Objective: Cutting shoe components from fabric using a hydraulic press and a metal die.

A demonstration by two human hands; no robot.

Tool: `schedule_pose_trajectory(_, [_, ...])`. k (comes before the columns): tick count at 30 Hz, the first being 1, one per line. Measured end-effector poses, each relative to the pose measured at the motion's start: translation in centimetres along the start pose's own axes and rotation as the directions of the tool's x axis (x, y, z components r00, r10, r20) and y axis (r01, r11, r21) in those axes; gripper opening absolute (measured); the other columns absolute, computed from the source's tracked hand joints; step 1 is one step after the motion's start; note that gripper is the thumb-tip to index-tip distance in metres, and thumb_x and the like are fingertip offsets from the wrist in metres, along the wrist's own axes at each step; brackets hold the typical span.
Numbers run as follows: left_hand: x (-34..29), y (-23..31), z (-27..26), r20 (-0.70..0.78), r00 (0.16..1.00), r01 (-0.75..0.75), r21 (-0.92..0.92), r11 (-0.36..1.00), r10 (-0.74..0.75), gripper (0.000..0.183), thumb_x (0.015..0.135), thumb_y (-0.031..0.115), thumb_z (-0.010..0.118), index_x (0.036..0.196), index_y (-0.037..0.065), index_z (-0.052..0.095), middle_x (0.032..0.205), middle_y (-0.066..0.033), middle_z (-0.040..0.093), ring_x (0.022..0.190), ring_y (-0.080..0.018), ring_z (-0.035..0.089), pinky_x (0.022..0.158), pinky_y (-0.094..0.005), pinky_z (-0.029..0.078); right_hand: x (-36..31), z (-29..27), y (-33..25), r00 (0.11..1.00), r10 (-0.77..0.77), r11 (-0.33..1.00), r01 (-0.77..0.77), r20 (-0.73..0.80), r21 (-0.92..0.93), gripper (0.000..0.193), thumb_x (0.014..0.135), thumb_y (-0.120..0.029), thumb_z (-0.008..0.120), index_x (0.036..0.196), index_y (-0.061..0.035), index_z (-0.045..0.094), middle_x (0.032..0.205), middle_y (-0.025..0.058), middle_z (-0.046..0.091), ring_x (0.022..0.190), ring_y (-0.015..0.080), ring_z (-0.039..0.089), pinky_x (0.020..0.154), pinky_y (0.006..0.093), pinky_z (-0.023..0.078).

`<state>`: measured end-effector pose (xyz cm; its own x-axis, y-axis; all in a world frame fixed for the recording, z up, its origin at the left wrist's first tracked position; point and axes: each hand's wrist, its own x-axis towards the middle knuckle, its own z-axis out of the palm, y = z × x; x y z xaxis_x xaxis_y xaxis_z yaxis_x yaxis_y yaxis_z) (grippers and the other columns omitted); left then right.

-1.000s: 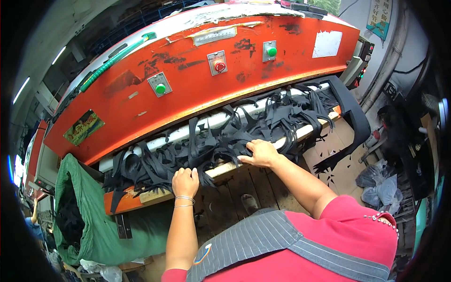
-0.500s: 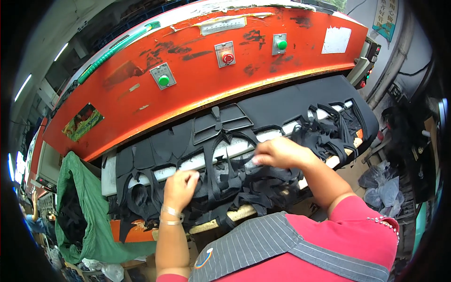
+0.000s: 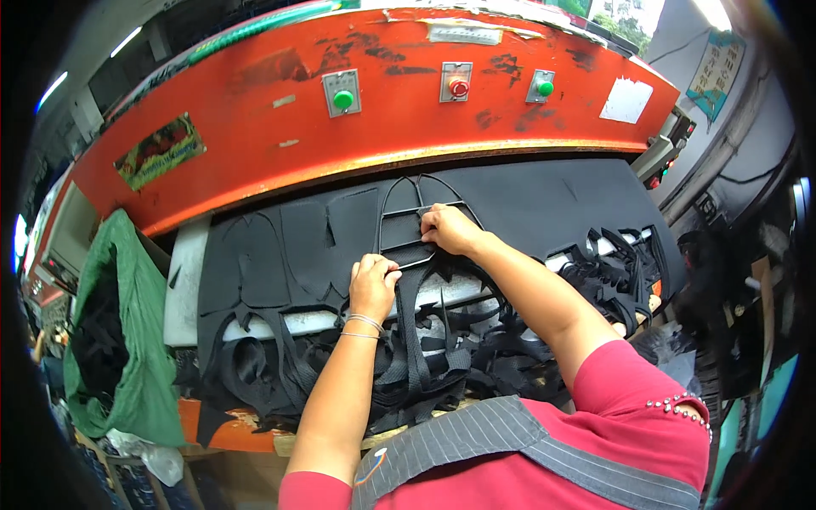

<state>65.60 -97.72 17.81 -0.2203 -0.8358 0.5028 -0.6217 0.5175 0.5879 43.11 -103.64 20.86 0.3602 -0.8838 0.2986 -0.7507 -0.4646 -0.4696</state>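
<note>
A black metal cutting die (image 3: 401, 212), an open frame with crossbars and a curved, pointed far end, lies on the black sheet material (image 3: 544, 200). My right hand (image 3: 450, 229) is closed, its fingers pinching the die near its middle crossbars. At the near left corner of the die, my left hand (image 3: 372, 289) is closed with thumb and fingertips at the frame's edge. Part of the die is hidden behind my hands. Cut outlines show in the sheet to the left of it. Tangled black offcut strips (image 3: 412, 353) hang along the near edge below both hands.
Behind the sheet stands an orange machine beam (image 3: 391, 110) with two green buttons and a red one. A white board (image 3: 189, 280) shows under the sheet at left. A green sack (image 3: 140, 340) with black scraps stands at left. Plastic bags (image 3: 676, 353) lie at right.
Both hands have moved forward from above the offcut strips to the cutting die. The die now lies turned, its pointed end away from me. The view has shifted slightly.
</note>
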Motion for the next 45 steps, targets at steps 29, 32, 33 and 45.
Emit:
schedule_pose_trajectory(29, [5.6,4.2,3.8,-0.376,0.896,-0.086,-0.668,0.739,-0.235,0.044,0.089,0.021,0.067,0.126,0.003,0.050,0.101,-0.0155,0.062,0.086,-0.0208,0.063,0.075,-0.0286,0.050,13.5,-2.5,2.3,0.714,-0.642,0.620,0.698,0.280,-0.360,0.012,0.079,-0.017,0.059,0.088,-0.0112,0.062,0.092,0.0071,0.061,0.091,0.0283,0.061,0.076,0.0406,0.052])
schedule_pose_trajectory(32, [3.3,2.2,4.7,0.112,0.987,0.104,0.121,0.987,-0.118,0.060,0.090,0.049,0.056,0.126,0.002,0.052,0.111,-0.0213,0.058,0.096,-0.0345,0.059,0.084,-0.0408,0.048,10.9,-6.1,2.0,0.702,-0.686,0.627,0.704,0.190,-0.333,0.013,0.078,-0.019,0.060,0.088,-0.0121,0.062,0.091,0.0058,0.060,0.089,0.0273,0.061,0.071,0.0403,0.053])
schedule_pose_trajectory(33, [3.5,2.8,5.3,0.168,0.986,-0.074,0.344,0.936,0.016,0.057,0.089,0.050,0.056,0.120,0.002,0.058,0.110,-0.0204,0.058,0.098,-0.0363,0.056,0.087,-0.0434,0.046,10.0,-8.3,1.5,0.710,-0.684,0.632,0.691,0.166,-0.350,0.014,0.079,-0.021,0.060,0.090,-0.0128,0.064,0.091,0.0055,0.061,0.092,0.0275,0.061,0.071,0.0404,0.054])
schedule_pose_trajectory(45, [4.9,8.2,6.6,0.263,0.936,0.097,0.447,0.889,-0.234,0.047,0.076,0.015,0.057,0.120,-0.001,0.061,0.121,-0.0206,0.055,0.112,-0.0367,0.049,0.100,-0.0399,0.040,-8.2,-34.4,12.2,0.963,-0.037,0.831,-0.119,-0.267,-0.544,0.025,0.091,-0.025,0.057,0.103,-0.0032,0.053,0.086,0.0223,0.065,0.082,0.0413,0.064,0.072,0.0482,0.051])
